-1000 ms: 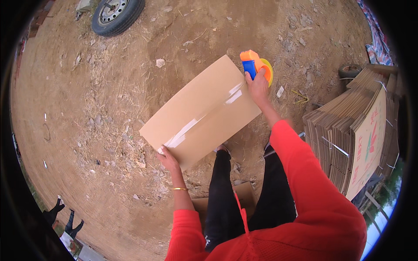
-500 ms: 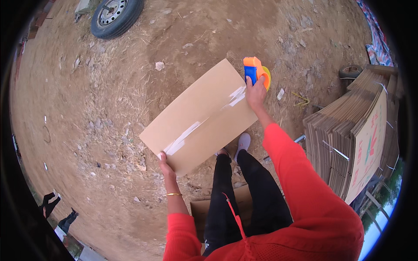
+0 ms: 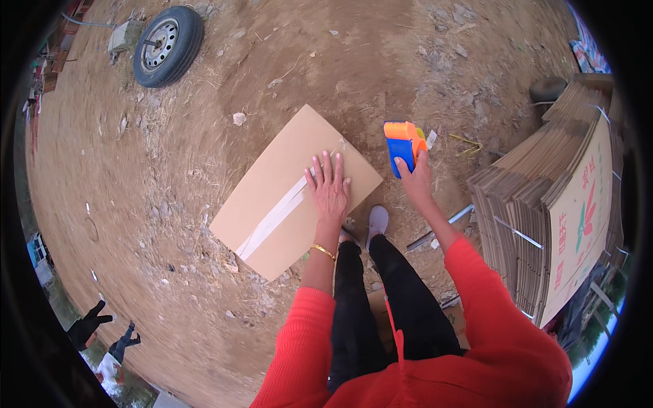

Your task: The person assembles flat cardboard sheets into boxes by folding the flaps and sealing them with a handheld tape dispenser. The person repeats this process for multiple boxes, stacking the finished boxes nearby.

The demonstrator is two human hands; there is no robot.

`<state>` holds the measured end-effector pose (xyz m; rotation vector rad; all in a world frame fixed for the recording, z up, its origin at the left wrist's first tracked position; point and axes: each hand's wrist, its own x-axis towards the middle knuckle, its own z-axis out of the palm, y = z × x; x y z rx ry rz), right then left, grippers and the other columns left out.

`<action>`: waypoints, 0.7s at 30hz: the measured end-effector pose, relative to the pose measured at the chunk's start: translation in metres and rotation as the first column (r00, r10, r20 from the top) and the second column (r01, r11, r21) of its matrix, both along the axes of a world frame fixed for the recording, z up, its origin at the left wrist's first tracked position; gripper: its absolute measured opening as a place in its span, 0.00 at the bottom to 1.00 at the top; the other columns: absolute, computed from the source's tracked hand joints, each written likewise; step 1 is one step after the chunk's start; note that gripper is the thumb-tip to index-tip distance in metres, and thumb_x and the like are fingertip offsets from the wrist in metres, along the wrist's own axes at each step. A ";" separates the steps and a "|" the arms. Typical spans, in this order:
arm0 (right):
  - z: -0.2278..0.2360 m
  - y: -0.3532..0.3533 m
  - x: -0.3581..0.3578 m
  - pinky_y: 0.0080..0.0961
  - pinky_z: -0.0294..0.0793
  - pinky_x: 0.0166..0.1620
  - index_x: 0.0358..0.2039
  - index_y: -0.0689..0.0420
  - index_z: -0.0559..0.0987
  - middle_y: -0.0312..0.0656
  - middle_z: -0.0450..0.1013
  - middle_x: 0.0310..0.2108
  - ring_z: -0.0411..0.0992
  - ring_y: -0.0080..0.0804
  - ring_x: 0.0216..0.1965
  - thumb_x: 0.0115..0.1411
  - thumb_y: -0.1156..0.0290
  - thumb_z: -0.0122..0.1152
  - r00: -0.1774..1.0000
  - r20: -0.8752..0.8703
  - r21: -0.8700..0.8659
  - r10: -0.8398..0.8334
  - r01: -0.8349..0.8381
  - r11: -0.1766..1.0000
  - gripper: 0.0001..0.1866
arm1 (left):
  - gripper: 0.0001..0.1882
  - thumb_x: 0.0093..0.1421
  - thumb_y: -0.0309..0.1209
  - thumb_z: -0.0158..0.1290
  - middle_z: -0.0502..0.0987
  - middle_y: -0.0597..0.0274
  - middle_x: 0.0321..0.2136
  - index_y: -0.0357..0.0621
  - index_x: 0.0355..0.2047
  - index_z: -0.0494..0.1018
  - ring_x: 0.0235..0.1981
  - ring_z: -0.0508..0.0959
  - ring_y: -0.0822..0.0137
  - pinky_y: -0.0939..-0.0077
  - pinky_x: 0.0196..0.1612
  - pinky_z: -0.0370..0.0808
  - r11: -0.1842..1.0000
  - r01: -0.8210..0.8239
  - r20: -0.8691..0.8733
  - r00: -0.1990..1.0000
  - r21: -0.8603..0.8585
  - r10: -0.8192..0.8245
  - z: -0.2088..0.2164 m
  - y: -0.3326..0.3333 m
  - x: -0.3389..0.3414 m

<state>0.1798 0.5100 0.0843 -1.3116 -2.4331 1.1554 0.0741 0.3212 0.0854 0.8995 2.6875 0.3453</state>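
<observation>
In front of my feet is a brown cardboard box [image 3: 272,173], turned at a slant, with a strip of pale tape [image 3: 272,221] along the seam of its upper face. My left hand [image 3: 331,190] lies flat on that face over the tape's far end, fingers spread. Off the box's right corner, my right hand [image 3: 417,178] grips an orange and blue tape dispenser [image 3: 403,149], held apart from the box. A bit of the yellow roll shows behind the dispenser.
At right stands a tall strapped stack of flattened cartons [image 3: 524,197]. A wheel with tyre [image 3: 169,47] lies at the far left on the dirt ground [image 3: 156,177]. A metal rod [image 3: 439,228] lies right of my feet. Two people [image 3: 109,347] are at the lower left.
My left hand has moved from the box's near left corner onto its taped face toward the far end. My right hand has drawn the dispenser nearer and away from the box.
</observation>
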 end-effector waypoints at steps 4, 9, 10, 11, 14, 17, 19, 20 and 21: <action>0.042 0.000 0.042 0.48 0.68 0.36 0.45 0.62 0.61 0.62 0.71 0.32 0.71 0.60 0.34 0.56 0.54 0.60 0.996 0.019 -0.148 0.087 -0.083 0.986 0.29 | 0.33 0.61 0.40 0.45 0.46 0.60 0.68 0.52 0.66 0.51 0.68 0.42 0.52 0.49 0.67 0.36 0.995 0.054 -0.018 0.998 -0.081 -0.056 -0.004 0.024 0.003; 0.064 -0.008 0.071 0.45 0.70 0.37 0.47 0.62 0.61 0.61 0.71 0.33 0.71 0.60 0.35 0.54 0.58 0.63 0.977 -0.015 -0.215 0.212 -0.210 0.954 0.29 | 0.28 0.63 0.40 0.47 0.62 0.52 0.60 0.44 0.62 0.59 0.63 0.59 0.55 0.59 0.63 0.54 0.941 -0.223 0.464 0.882 0.254 0.083 0.020 0.030 -0.001; 0.071 -0.010 0.071 0.44 0.70 0.37 0.48 0.62 0.61 0.61 0.71 0.34 0.71 0.60 0.35 0.54 0.58 0.63 0.971 -0.034 -0.239 0.237 -0.238 0.942 0.30 | 0.27 0.63 0.40 0.47 0.66 0.51 0.58 0.43 0.60 0.61 0.61 0.63 0.57 0.62 0.62 0.59 0.835 -0.426 0.676 0.731 0.349 0.091 0.026 0.030 -0.006; 0.078 -0.012 0.071 0.44 0.70 0.37 0.48 0.62 0.61 0.60 0.71 0.34 0.71 0.59 0.36 0.54 0.57 0.63 0.963 -0.122 -0.265 0.241 -0.266 0.927 0.30 | 0.26 0.63 0.40 0.48 0.69 0.52 0.55 0.42 0.58 0.64 0.58 0.66 0.59 0.65 0.60 0.61 0.801 -0.485 0.744 0.664 0.352 0.075 0.033 0.030 -0.003; 0.085 -0.015 0.072 0.44 0.70 0.38 0.48 0.62 0.62 0.59 0.71 0.33 0.71 0.58 0.36 0.53 0.56 0.63 0.938 -0.110 -0.287 0.329 -0.347 0.893 0.30 | 0.22 0.62 0.39 0.52 0.75 0.55 0.47 0.39 0.53 0.70 0.50 0.73 0.65 0.72 0.55 0.67 0.731 -0.605 0.889 0.457 0.315 -0.005 0.070 0.032 -0.001; 0.111 -0.019 0.060 0.43 0.70 0.38 0.46 0.63 0.62 0.59 0.71 0.33 0.71 0.58 0.36 0.52 0.56 0.63 0.904 -0.062 -0.336 0.422 -0.417 0.845 0.30 | 0.15 0.60 0.35 0.54 0.79 0.59 0.39 0.39 0.44 0.76 0.43 0.76 0.69 0.73 0.52 0.69 0.706 -0.655 0.951 0.298 0.269 -0.086 0.086 0.022 -0.006; 0.118 -0.021 0.058 0.43 0.70 0.39 0.45 0.63 0.64 0.58 0.71 0.34 0.71 0.57 0.36 0.52 0.56 0.63 0.891 -0.085 -0.388 0.445 -0.441 0.809 0.29 | 0.11 0.59 0.31 0.55 0.79 0.61 0.35 0.38 0.39 0.77 0.39 0.76 0.72 0.75 0.48 0.70 0.731 -0.632 0.957 0.271 0.258 -0.104 0.093 0.016 -0.013; 0.120 -0.024 0.057 0.42 0.70 0.39 0.44 0.63 0.64 0.58 0.71 0.34 0.71 0.56 0.36 0.52 0.56 0.64 0.885 -0.096 -0.414 0.455 -0.451 0.791 0.29 | 0.08 0.59 0.30 0.55 0.79 0.62 0.33 0.38 0.36 0.77 0.37 0.76 0.73 0.77 0.47 0.71 0.744 -0.618 0.960 0.257 0.252 -0.112 0.097 0.013 -0.016; 0.121 -0.027 0.057 0.42 0.70 0.39 0.44 0.63 0.64 0.58 0.71 0.33 0.72 0.56 0.36 0.51 0.56 0.64 0.883 -0.115 -0.429 0.454 -0.457 0.779 0.29 | 0.06 0.59 0.28 0.55 0.79 0.63 0.32 0.38 0.34 0.77 0.36 0.75 0.74 0.78 0.45 0.71 0.760 -0.600 0.960 0.256 0.250 -0.113 0.097 0.009 -0.019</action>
